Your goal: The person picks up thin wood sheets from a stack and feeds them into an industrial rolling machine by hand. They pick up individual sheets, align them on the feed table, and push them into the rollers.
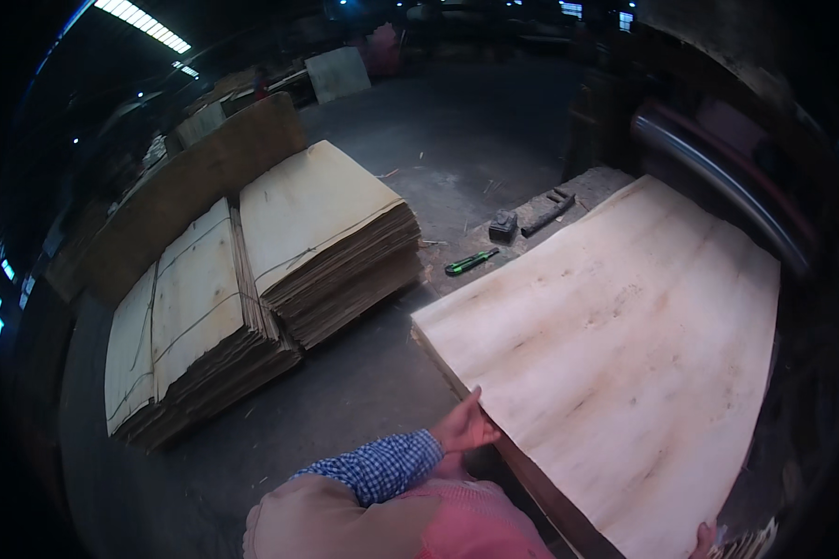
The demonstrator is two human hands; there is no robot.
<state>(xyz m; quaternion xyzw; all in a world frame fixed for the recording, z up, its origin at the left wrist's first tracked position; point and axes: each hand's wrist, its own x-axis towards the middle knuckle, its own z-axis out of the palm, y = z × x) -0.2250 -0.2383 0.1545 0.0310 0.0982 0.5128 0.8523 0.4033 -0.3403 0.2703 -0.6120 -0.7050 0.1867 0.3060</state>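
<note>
A large pale wood veneer sheet (625, 345) with brown streaks lies on top of a stack at the right, its far side slightly wavy. My left hand (468, 427), below a blue checked sleeve, grips the sheet's left edge with the thumb up and the fingers curled at the side. At the near right corner my right hand (704, 538) holds the same sheet's edge; only part of it shows and the right forearm is out of view.
Two tied veneer stacks (322, 210) stand on the floor at the left, before a brown board (196, 186). Beyond the sheet, a green-and-black utility knife (472, 262) and a dark block (503, 225) lie on a ledge. A shiny metal roller (718, 177) rises at the far right.
</note>
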